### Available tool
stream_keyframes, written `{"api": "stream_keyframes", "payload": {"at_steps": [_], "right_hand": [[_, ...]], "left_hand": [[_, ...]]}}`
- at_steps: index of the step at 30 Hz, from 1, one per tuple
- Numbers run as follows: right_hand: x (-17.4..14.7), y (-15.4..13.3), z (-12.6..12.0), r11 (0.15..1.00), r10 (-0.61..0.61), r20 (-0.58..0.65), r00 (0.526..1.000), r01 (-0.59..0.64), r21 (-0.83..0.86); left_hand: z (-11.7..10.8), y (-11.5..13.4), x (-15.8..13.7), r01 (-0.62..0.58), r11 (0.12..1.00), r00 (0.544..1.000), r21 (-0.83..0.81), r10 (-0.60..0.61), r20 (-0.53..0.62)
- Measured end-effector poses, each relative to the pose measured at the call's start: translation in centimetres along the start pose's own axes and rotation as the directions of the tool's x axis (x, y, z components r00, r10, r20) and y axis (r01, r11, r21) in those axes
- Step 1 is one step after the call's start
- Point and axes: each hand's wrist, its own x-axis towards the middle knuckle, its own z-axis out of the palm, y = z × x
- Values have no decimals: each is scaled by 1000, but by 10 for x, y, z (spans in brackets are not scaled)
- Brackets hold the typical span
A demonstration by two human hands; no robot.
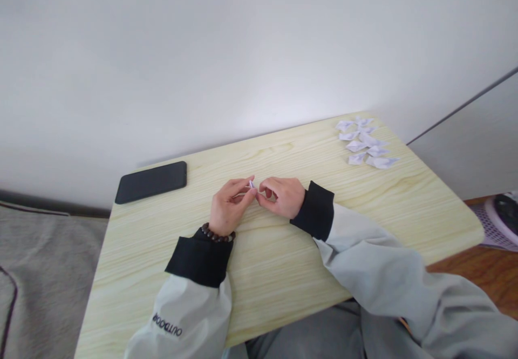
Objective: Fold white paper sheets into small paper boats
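Between the thumb and fingers of my left hand point(231, 202) is a small folded white paper point(251, 184), mostly covered by the fingertips. My right hand point(282, 194) is beside it, its thumb and forefinger curled close together at the paper's right side. Whether the right fingertips also grip the paper is too small to make out. Both hands are just above the middle of the pale wood-grain table point(279, 283). Several folded white paper pieces point(366, 142) with pointed ends lie grouped at the table's far right corner.
A black phone point(151, 182) lies flat at the table's left far edge. The white wall point(243, 67) stands right behind the table. Grey fabric point(44, 278) is to the left. A purple perforated basket point(493, 229) is on the floor at the right.
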Motion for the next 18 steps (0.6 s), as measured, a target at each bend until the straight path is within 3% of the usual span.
{"api": "stream_keyframes", "payload": {"at_steps": [6, 12, 15, 18], "right_hand": [[1, 0, 0, 996, 41, 57, 998, -37, -80], [1, 0, -2, 997, 72, 62, 996, -72, 1], [0, 1, -2, 998, 63, 74, 995, -61, -31], [0, 2, -1, 994, 18, 20, 1000, -15, -108]], "left_hand": [[4, 8, -2, -54, 990, 998, 131, 57, -21], [4, 7, -3, -71, 994, 997, 84, 70, 16], [2, 5, -3, -48, 999, 997, -21, 49, 64], [3, 5, -3, 99, 959, 993, -267, -79, 83]]}}
